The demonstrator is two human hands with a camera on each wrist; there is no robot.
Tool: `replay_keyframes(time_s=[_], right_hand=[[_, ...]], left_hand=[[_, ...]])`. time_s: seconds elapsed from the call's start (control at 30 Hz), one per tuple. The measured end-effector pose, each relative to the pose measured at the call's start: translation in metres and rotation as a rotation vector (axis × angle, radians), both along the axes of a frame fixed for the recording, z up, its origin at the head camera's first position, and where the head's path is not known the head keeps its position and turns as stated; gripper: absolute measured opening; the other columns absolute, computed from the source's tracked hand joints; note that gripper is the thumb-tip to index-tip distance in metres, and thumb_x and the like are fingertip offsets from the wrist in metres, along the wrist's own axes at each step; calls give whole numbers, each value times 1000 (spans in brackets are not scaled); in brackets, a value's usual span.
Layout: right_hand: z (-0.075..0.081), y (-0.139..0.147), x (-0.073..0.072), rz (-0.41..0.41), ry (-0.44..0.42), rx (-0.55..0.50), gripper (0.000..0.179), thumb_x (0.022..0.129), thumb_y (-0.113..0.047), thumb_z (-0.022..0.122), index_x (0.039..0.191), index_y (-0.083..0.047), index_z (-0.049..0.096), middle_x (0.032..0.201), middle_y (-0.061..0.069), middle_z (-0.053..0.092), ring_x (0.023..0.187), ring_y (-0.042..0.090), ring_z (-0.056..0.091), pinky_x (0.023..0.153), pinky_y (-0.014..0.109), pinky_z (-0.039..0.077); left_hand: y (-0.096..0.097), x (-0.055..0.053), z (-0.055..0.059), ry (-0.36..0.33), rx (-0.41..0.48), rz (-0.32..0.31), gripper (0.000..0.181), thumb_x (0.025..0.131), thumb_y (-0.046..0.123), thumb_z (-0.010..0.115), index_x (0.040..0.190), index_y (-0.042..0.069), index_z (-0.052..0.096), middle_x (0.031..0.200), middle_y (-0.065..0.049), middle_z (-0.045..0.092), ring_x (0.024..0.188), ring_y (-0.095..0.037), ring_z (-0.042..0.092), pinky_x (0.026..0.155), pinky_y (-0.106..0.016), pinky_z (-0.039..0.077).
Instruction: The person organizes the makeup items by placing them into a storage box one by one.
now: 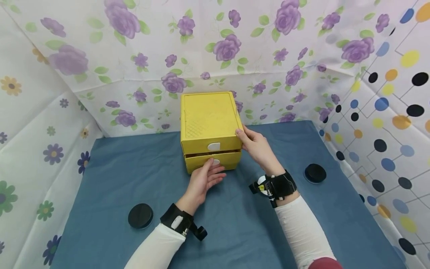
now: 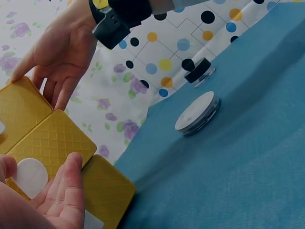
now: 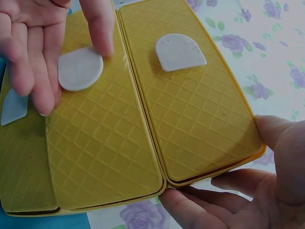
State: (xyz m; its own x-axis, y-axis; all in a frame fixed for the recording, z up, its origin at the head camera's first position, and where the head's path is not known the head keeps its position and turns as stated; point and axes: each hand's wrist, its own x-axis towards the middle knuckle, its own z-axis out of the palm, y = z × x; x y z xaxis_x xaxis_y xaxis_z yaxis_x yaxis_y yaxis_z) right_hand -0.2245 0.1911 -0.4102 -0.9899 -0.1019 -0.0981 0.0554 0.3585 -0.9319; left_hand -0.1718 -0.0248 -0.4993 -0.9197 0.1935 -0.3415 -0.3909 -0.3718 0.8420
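Observation:
A yellow drawer box [image 1: 211,116] stands at the back of the blue table, with white tab handles on its front. Its middle drawer [image 3: 102,133] juts out a little, leaving a dark gap above it in the head view. My left hand [image 1: 201,181] is at this drawer's white handle [image 2: 31,177], thumb on one side and fingers on the other, pinching it. At the box's right front corner, my right hand [image 1: 258,145] grips the side, thumb on the upper edge and fingers [image 3: 186,210] against the side wall. The lowest drawer [image 2: 107,191] sits further back, partly covered by my left hand.
One black-topped round container [image 1: 140,216] lies on the left of the blue cloth [image 1: 235,231], another black-topped one [image 1: 315,173] on the right. A white-topped round container [image 2: 198,113] is partly behind my right wrist in the head view. Patterned sheets [image 1: 215,48] enclose the table.

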Motion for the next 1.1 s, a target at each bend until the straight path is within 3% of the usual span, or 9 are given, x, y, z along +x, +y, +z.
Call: replay_keyframes(time_s=[0.23, 0.53, 0.9, 1.1], right_hand=[[0, -1, 0, -4, 2, 7, 79, 102, -72, 55, 167, -30, 38, 165, 5, 48, 142, 22, 56, 108, 45, 54], [0, -1, 0, 0, 4, -20, 79, 102, -71, 56, 167, -29, 38, 165, 5, 47, 142, 22, 56, 108, 44, 54], [0, 0, 0, -1, 5, -17, 82, 101, -72, 55, 167, -28, 37, 166, 6, 46, 143, 23, 55, 109, 44, 53], [0, 0, 0, 0, 6, -16, 82, 101, -72, 56, 168, -28, 36, 167, 6, 45, 145, 24, 54, 109, 45, 53]], left_hand=[[1, -9, -1, 4, 8, 17, 57, 111, 44, 60, 137, -6, 66, 126, -21, 75, 97, -20, 78, 87, -32, 63], [2, -13, -1, 19, 2, 17, 61, 110, 47, 60, 137, -7, 65, 129, -24, 73, 96, -20, 78, 87, -31, 63], [3, -14, -4, 8, 14, 24, 61, 110, 47, 61, 138, -7, 65, 127, -21, 74, 96, -19, 78, 86, -31, 63], [0, -7, -9, 6, 11, -28, 64, 110, 51, 59, 145, -2, 62, 135, -22, 70, 100, -21, 77, 91, -34, 62]])
